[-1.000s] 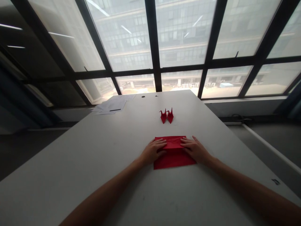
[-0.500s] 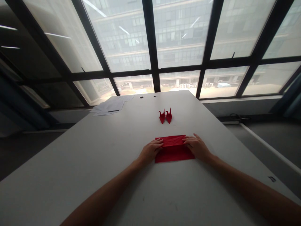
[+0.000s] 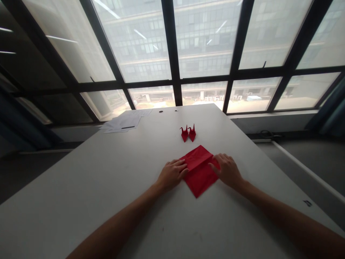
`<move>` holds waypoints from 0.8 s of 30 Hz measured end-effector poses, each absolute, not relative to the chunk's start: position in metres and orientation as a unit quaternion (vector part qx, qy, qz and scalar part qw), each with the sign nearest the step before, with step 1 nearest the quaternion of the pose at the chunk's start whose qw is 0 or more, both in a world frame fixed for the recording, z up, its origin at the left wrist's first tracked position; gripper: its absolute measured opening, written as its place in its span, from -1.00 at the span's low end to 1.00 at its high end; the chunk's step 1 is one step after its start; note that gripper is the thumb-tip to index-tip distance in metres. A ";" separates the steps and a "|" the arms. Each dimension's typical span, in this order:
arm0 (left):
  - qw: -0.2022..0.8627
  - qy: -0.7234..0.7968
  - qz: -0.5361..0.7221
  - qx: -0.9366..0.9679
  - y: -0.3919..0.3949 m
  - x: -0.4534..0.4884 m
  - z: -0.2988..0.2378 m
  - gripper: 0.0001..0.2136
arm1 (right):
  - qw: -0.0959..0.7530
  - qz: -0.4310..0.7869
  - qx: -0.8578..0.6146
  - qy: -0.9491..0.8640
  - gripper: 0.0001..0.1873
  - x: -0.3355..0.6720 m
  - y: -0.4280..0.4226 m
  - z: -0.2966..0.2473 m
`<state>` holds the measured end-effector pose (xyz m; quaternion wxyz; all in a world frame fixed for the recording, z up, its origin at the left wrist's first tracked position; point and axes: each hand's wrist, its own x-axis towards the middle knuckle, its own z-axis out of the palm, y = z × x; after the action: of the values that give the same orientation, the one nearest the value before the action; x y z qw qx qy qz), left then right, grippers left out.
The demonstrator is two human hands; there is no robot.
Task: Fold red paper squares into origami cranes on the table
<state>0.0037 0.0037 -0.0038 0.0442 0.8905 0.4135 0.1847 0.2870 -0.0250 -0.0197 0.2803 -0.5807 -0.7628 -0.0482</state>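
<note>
A sheet of red origami paper (image 3: 201, 176) lies on the white table in front of me, turned so one corner points toward me. A crease or folded edge runs across it. Resting on its left corner is my left hand (image 3: 172, 174), fingers stretched over the paper and thumb a little apart. My right hand (image 3: 228, 169) covers the right corner, its thumb spread away from the fingers on the paper. Both hands are open, pressing from above. Just beyond the sheet stand two folded red paper cranes, a left crane (image 3: 184, 135) and a right crane (image 3: 192, 134), side by side.
White paper sheets (image 3: 115, 124) are piled at the table's far left, with a dark pen (image 3: 128, 127) on top. Round holes sit near the far edge of the white table (image 3: 121, 165). Dark-framed windows (image 3: 175, 82) rise behind it. A small dark mark (image 3: 307, 203) is at the right.
The red paper has turned from lying straight across, lengthwise, to a diamond with a corner toward me. My right thumb has spread from the fingers; both hands stay at its sides.
</note>
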 end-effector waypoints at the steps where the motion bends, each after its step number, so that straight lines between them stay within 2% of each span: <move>1: 0.028 0.415 0.178 0.892 0.001 0.005 -0.001 -0.64 | 0.268 -0.038 -0.573 -0.774 -0.73 0.283 -0.029 -0.020; 6: 0.020 0.390 0.167 0.905 -0.006 0.010 0.005 -0.66 | 0.240 0.016 -0.538 -0.808 -0.55 0.277 -0.032 -0.025; 11: 0.057 0.403 0.225 0.885 0.002 0.004 -0.006 -0.75 | 0.240 0.074 -0.465 -0.849 -0.71 0.292 -0.024 -0.018; 14: 0.087 0.408 0.220 0.882 0.012 -0.002 -0.015 -0.53 | 0.274 0.075 -0.467 -0.837 -0.76 0.300 -0.019 -0.018; 16: 0.107 0.403 0.190 0.889 0.017 -0.004 -0.019 -0.44 | 0.290 0.069 -0.480 -0.825 -0.65 0.302 -0.014 -0.024; 19: 0.120 0.407 0.167 0.890 0.021 -0.006 -0.023 -0.40 | 0.265 0.075 -0.488 -0.828 -0.51 0.304 -0.007 -0.033; 24: 0.126 0.430 0.170 0.878 0.022 -0.007 -0.024 -0.37 | 0.256 0.088 -0.497 -0.824 -0.52 0.308 -0.002 -0.039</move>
<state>-0.0066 0.0216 -0.0245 0.1257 0.8775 0.4304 0.1700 0.3080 -0.0019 -0.0390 0.2563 -0.4972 -0.8242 0.0880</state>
